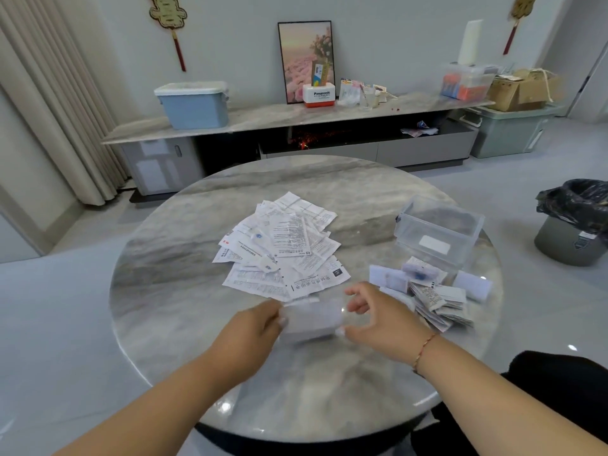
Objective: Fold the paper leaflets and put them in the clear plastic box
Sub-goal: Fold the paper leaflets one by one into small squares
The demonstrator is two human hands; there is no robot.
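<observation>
Both my hands hold one white leaflet (311,319) just above the round marble table (184,301). My left hand (253,330) pinches its left edge. My right hand (375,319) pinches its right edge, the other fingers curled above it. The leaflet is blurred. A spread of several unfolded printed leaflets (283,248) lies beyond my hands at the table's middle. A heap of several folded leaflets (431,294) lies to the right. Behind that heap stands the clear plastic box (439,230), open on top, with a white label on its front.
A bin lined with a black bag (575,222) stands on the floor to the right. A low marble sideboard (279,115) along the far wall carries a blue tub, a framed picture and boxes. Dark clothing (556,383) shows at the lower right.
</observation>
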